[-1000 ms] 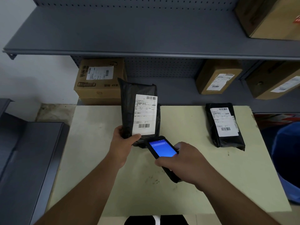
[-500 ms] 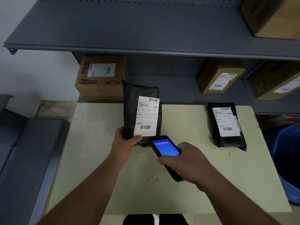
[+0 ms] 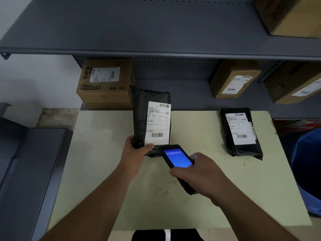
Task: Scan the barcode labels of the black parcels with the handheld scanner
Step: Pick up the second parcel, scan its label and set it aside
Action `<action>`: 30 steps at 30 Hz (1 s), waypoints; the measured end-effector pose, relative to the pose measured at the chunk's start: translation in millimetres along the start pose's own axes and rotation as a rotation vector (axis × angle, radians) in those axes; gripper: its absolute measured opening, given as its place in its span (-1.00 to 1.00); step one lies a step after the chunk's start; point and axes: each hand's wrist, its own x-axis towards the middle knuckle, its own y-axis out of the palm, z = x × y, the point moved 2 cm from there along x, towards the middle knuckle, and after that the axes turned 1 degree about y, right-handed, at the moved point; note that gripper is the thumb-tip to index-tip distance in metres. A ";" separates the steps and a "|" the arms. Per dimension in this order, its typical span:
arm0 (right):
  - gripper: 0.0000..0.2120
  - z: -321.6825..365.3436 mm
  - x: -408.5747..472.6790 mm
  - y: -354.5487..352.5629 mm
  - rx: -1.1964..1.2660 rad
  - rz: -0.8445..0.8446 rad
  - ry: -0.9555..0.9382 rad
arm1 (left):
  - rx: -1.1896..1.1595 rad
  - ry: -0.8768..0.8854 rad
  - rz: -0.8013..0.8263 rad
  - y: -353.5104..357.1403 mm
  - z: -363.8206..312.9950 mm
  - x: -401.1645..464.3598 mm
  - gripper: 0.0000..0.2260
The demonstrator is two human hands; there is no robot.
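Observation:
My left hand (image 3: 134, 154) grips the lower left corner of a black parcel (image 3: 141, 117) and holds it upright above the pale green table (image 3: 104, 153). Its white barcode label (image 3: 158, 123) faces me. My right hand (image 3: 199, 173) holds a black handheld scanner (image 3: 177, 160) with a lit blue screen, its top end just below the label. Another black parcel (image 3: 242, 150) with a white label (image 3: 240, 128) lies flat at the table's right rear. Beneath the held parcel a further dark parcel edge shows, mostly hidden.
Grey metal shelves (image 3: 156, 49) run across the back, low over the table's far edge. Cardboard boxes stand on them: one at left (image 3: 106, 82), one at centre right (image 3: 234, 79), more at far right. A grey unit (image 3: 26, 171) is left, a blue bin (image 3: 307, 169) right.
The parcel and scanner stay together in almost the same pose; the whole view has shifted only slightly. Nothing was let go or picked up.

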 end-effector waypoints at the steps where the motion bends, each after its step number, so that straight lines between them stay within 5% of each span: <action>1: -0.57 -1.8 0.3 -2.5 0.001 -0.003 0.000 | 0.002 -0.003 0.009 4.0 0.8 -1.0 -0.54; 11: -0.60 -28.8 7.1 -33.3 0.069 -0.014 0.026 | 0.074 -0.089 0.102 52.7 21.7 -2.3 -0.30; 30: -0.63 -89.5 28.6 -104.1 0.139 -0.070 0.073 | 0.053 -0.250 0.114 153.6 49.1 -12.3 -0.69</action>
